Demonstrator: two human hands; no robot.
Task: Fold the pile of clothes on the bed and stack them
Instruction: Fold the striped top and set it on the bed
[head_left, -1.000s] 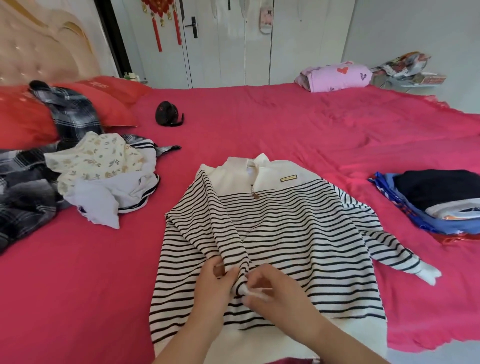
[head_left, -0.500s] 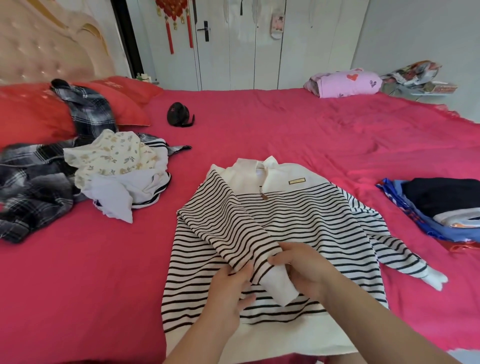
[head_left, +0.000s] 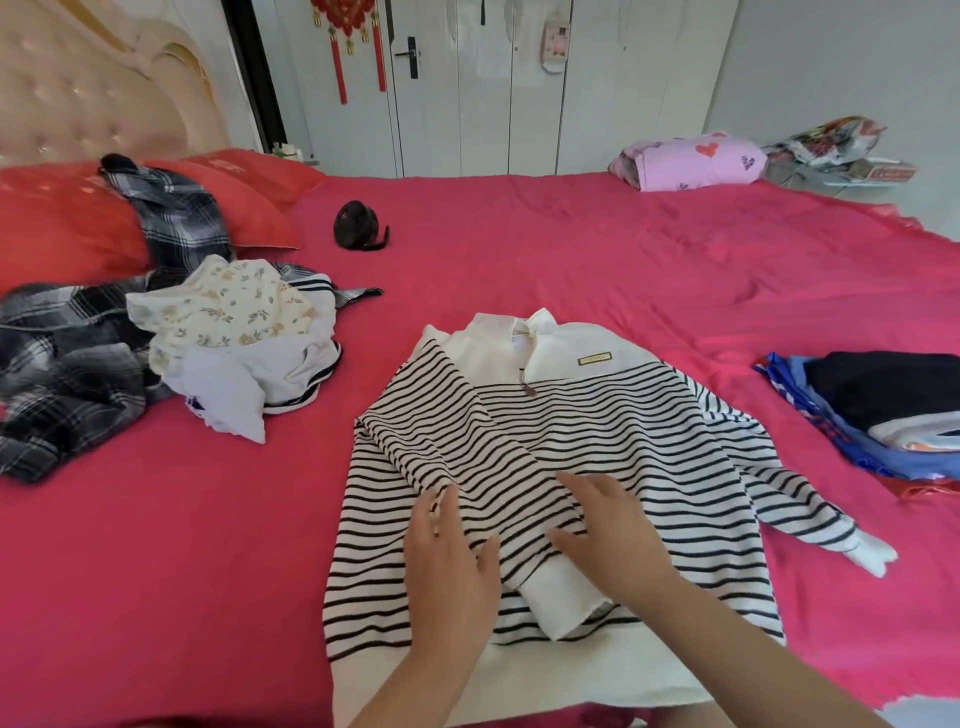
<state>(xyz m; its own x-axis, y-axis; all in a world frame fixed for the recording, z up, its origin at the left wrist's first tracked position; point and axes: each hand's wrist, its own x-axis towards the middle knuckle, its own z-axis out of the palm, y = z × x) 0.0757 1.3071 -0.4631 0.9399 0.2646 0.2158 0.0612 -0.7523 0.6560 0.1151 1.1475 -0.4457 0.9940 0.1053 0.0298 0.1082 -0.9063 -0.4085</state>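
Head cam: both hands, left hand (head_left: 449, 566) and right hand (head_left: 610, 535), are pressing flat and open on the striped sweater (head_left: 597, 431); it's looking soft and floppy, so I'd be grabbing the other sleeve's cuff (head_left: 867, 551).

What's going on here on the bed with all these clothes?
A person is folding a striped sweater laid flat on the pink bed. One sleeve is folded across the front, and the left hand and right hand rest flat on it near the cuff. The other sleeve lies stretched out to the right. An unfolded pile waits on the left; a folded stack sits on the right.
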